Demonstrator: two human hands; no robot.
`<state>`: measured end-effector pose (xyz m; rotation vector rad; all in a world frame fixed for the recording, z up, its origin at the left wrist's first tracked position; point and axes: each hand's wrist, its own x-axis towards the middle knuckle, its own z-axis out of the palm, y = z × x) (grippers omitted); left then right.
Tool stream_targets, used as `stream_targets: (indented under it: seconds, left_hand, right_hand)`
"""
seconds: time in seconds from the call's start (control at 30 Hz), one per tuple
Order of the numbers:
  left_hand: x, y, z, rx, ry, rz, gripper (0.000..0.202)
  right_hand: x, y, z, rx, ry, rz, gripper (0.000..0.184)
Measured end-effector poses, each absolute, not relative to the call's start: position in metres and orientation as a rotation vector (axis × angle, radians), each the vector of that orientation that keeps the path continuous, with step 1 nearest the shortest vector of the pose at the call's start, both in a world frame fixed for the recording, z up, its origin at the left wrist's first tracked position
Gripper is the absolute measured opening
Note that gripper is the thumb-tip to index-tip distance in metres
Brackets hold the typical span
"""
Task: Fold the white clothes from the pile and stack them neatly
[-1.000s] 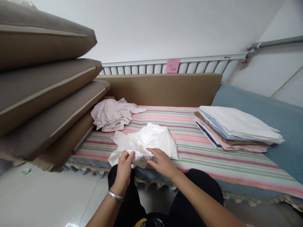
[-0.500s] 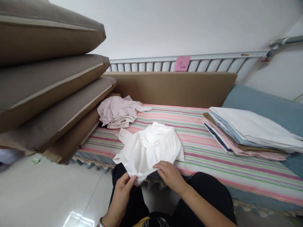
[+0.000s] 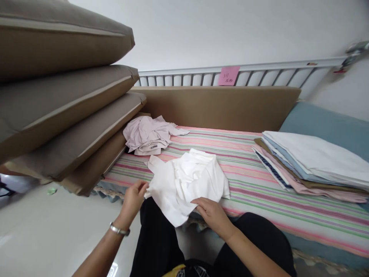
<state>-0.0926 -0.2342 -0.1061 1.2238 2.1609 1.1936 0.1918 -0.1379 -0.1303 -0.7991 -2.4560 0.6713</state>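
Note:
A crumpled white shirt (image 3: 187, 182) lies at the near edge of a bed covered by a striped sheet (image 3: 248, 181). My left hand (image 3: 134, 200) pinches the shirt's left edge, with a silver bracelet on that wrist. My right hand (image 3: 211, 213) grips the shirt's lower right edge, fingers curled on the cloth. A corner of the shirt hangs down over my dark trousers.
A crumpled pale pink garment (image 3: 150, 134) lies at the back left of the bed. A stack of folded clothes (image 3: 311, 163) sits on the right. Several brown cushions (image 3: 63, 96) are piled at left. A brown board (image 3: 219, 107) and white rail (image 3: 259, 75) stand behind.
My left hand moved left from the shirt's bottom corner to its left edge, spreading the cloth. My right hand stayed on the lower edge. The view shifted slightly left.

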Motion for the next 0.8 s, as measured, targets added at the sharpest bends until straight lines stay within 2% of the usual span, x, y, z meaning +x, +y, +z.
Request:
stream_targets:
  seconds: [0.13, 0.37, 0.47, 0.57, 0.8]
  left_hand:
    - [-0.117, -0.184, -0.1, 1.216, 2.377, 0.758, 0.028]
    - [-0.108, -0.131, -0.116, 0.976, 2.124, 0.729, 0.031]
    - [-0.107, -0.13, -0.1, 0.886, 1.903, 0.912, 0.026]
    - [-0.111, -0.129, -0.061, 0.833, 1.7, 1.223, 0.025]
    - [-0.099, -0.108, 0.068, 0.845, 1.307, 1.899, 0.019]
  right_hand:
    - [0.189, -0.14, -0.13, -0.803, -2.477, 0.677, 0.027]
    - [0.195, -0.137, -0.117, -0.838, -2.481, 0.695, 0.028]
    - [0.204, -0.121, -0.098, -0.865, -2.451, 0.698, 0.027]
    - [0.216, -0.09, -0.059, -0.906, -2.368, 0.652, 0.026]
    - [0.242, -0.027, 0.095, -0.935, -2.082, 0.227, 0.025]
